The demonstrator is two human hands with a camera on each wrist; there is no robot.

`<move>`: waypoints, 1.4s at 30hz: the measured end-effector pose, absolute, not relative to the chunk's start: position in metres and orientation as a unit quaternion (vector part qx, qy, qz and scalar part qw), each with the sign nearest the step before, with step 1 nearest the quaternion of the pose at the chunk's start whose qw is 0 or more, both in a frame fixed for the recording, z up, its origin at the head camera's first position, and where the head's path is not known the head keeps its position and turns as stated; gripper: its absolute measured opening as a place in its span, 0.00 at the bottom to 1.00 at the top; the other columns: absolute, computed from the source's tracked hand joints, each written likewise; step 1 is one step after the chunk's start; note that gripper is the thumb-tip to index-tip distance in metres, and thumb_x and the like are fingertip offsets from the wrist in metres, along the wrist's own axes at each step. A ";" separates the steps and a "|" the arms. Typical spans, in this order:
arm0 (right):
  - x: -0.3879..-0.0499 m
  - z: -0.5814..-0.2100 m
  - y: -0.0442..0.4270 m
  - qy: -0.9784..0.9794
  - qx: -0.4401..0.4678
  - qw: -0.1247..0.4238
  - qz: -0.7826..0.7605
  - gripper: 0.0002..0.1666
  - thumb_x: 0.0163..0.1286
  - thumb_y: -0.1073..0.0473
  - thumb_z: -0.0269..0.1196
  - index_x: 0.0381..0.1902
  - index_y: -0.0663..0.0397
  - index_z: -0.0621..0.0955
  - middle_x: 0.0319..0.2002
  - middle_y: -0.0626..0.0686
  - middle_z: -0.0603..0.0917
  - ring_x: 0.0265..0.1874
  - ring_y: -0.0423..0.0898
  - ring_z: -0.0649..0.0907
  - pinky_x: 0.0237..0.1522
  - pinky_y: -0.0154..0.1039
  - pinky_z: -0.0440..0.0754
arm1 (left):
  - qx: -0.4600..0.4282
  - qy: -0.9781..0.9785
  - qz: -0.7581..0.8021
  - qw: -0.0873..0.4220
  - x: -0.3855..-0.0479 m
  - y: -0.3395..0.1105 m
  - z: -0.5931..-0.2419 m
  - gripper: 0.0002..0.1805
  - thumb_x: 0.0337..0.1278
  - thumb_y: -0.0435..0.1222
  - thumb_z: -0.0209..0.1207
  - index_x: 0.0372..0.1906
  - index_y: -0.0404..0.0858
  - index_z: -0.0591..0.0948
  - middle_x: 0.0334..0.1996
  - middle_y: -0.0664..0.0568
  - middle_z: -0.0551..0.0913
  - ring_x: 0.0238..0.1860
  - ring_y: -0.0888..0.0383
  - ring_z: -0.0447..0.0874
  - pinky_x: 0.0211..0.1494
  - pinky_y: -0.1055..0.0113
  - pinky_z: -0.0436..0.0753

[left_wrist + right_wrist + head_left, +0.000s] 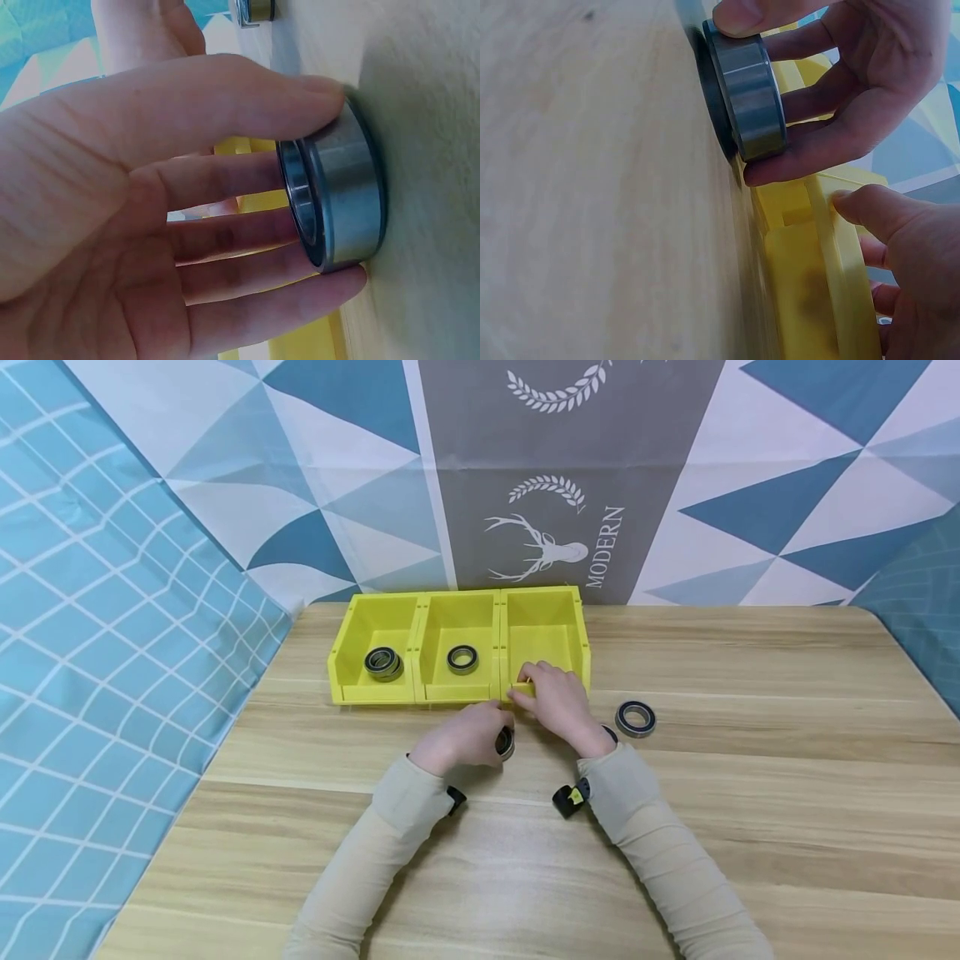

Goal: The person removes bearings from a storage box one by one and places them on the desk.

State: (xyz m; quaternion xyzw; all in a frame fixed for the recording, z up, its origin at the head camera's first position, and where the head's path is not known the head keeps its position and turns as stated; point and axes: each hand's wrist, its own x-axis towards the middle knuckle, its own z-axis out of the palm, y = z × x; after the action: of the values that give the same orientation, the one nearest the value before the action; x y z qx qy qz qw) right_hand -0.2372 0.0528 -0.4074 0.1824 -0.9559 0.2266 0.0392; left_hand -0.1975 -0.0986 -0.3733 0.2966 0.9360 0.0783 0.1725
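While the left hand (471, 737) is pinching a ring (506, 743) between thumb and fingers low over the table (787, 735), just in front of the bins, the right hand (558, 697) is gripping the front lip of the right bin (543, 610), its thumb pressing outside and its fingers curling inside. One ring (462, 660) is lying in the middle bin (459, 610); stacked rings (383, 663) are sitting in the left bin (382, 617). Another ring (636, 719) is resting right of the bins, and one (611, 734) is showing partly behind the right wrist.
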 end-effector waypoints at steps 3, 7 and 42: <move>-0.237 -0.406 0.053 -0.956 0.184 0.038 0.224 0.17 0.63 0.45 0.57 0.37 0.52 0.78 0.31 0.51 0.78 0.28 0.48 0.75 0.32 0.42 0.70 | 0.293 0.937 0.075 0.174 -0.198 -0.098 -0.373 0.20 0.34 0.32 0.67 0.41 0.37 0.78 0.41 0.47 0.76 0.40 0.54 0.74 0.44 0.62 0.76; -0.238 -0.405 0.054 -0.956 0.185 0.040 0.223 0.17 0.63 0.45 0.57 0.37 0.52 0.78 0.31 0.52 0.78 0.28 0.48 0.75 0.31 0.41 0.70 | 0.286 0.940 0.071 0.172 -0.199 -0.096 -0.374 0.22 0.36 0.34 0.67 0.44 0.37 0.78 0.44 0.46 0.76 0.41 0.54 0.75 0.46 0.63 0.76; -0.238 -0.408 0.053 -0.958 0.184 0.039 0.215 0.17 0.63 0.44 0.57 0.37 0.51 0.77 0.29 0.50 0.77 0.26 0.47 0.74 0.30 0.40 0.69 | 0.270 0.943 0.077 0.179 -0.197 -0.095 -0.378 0.28 0.38 0.40 0.69 0.48 0.35 0.76 0.47 0.45 0.74 0.43 0.54 0.75 0.49 0.62 0.75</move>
State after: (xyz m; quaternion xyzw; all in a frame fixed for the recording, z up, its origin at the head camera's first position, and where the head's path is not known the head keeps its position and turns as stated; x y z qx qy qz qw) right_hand -0.2377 0.0529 -0.4077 0.1837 -0.9583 0.2153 0.0392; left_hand -0.1974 -0.0948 -0.3783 0.2699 0.9429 0.0771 0.1792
